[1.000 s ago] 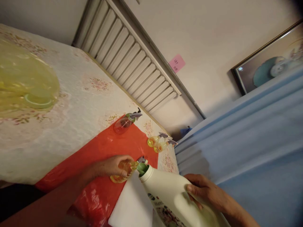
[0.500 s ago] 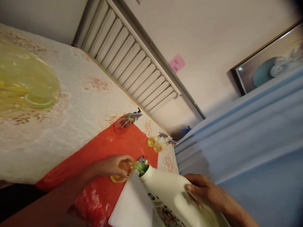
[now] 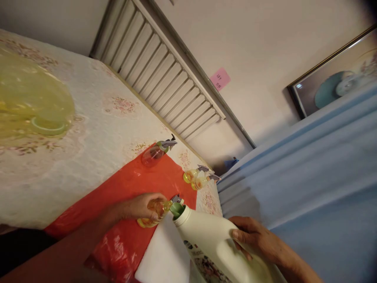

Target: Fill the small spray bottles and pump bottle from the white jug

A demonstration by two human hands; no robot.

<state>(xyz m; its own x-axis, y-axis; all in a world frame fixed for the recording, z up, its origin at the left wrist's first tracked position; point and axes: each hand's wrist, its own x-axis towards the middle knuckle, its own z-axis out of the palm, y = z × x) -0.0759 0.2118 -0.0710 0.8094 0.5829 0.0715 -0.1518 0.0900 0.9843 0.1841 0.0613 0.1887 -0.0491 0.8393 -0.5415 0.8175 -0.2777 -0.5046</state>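
My left hand [image 3: 149, 206] is wrapped round a clear bottle [image 3: 160, 212] holding yellow-orange liquid, above a red plastic sheet [image 3: 165, 179]. At its neck, the bottle meets the green pouring spout of a large cream-coloured jug [image 3: 212, 232]. Tilted toward the bottle, the jug is gripped by my right hand [image 3: 256, 237], whose fingers curl round its handle side. A grey spray head [image 3: 177, 198] shows just behind the spout; what it belongs to is hidden. Whether liquid is flowing cannot be made out.
A clear spray bottle [image 3: 154, 154] stands on the red sheet's far edge. Two yellow spray bottles [image 3: 198, 181] are farther right. A white block [image 3: 165, 251] lies below the jug. At left is a yellow translucent bag [image 3: 35, 98]. A radiator [image 3: 165, 67] and blue curtain [image 3: 294, 169] border the table.
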